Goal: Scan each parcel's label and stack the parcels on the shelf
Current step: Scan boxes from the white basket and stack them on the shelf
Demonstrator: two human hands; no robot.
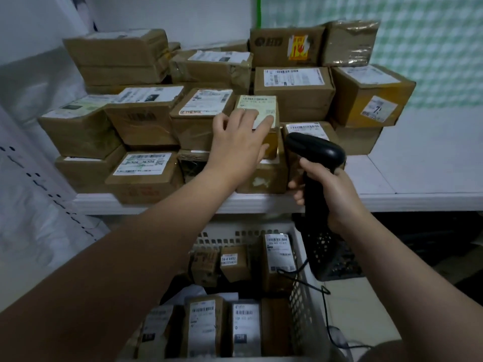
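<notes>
Basket [308, 296] of white plastic sits lowest, under both forearms, with labelled parcels [202, 325] standing on end inside it. A black cable [325, 304] trails over the basket rim below the right hand [332, 194].

Left hand [236, 142] reaches forward onto the shelf [418, 197] – fingers spread and nearly straight, laid on top of a small parcel [257, 108], with the fingertips on its white label [261, 103] and the thumb against the front face. Can't tell if it presses or only rests there. The small parcel sits on top of another brown box, in the front row of the pile.

Right hand is wrapped round the handle of a black scanner [316, 150], held upright – the scanner head is just right of the left thumb and level with it, close to the small parcel but not touching it.

Stacked boxes [141, 121] fill the shelf left of, behind and right of the left hand, two or three high, most with labels facing up. Bare white shelf surface lies to the right of the right hand.
</notes>
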